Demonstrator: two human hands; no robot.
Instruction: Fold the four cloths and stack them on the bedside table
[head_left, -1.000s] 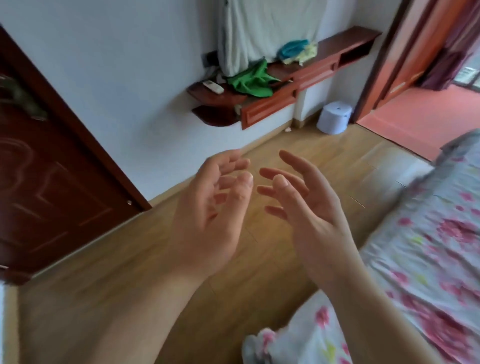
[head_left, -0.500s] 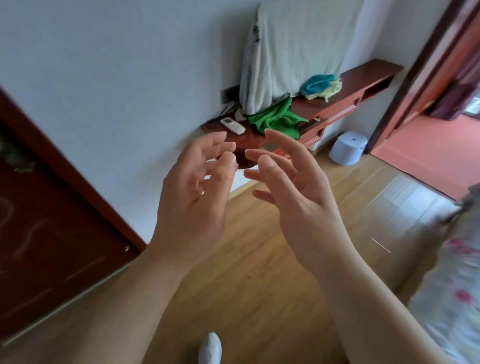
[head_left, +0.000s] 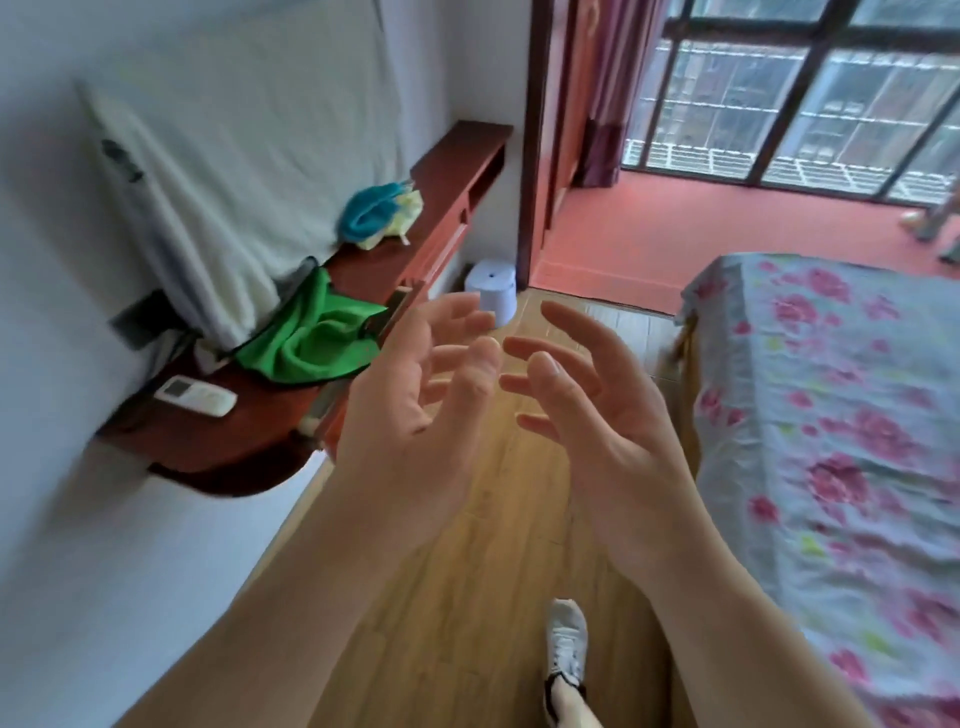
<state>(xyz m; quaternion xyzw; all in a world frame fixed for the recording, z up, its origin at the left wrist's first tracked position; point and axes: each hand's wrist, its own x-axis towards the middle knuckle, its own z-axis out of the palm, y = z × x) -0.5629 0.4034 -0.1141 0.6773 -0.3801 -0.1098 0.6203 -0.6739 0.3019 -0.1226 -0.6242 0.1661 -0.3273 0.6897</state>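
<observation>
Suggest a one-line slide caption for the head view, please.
Empty left hand and right hand raised, green cloth unfolded on the wall shelf.

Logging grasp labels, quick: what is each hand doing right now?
Left hand: open, fingers spread, holding nothing.
Right hand: open, fingers spread, holding nothing.

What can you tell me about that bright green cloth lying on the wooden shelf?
The green cloth is a bright, soft-looking fabric, unfolded and crumpled in loose folds. It lies on the dark red-brown wall shelf, one corner running up against the white cloth hanging on the wall behind. A white remote lies apart on its left. Neither hand touches it.
</observation>
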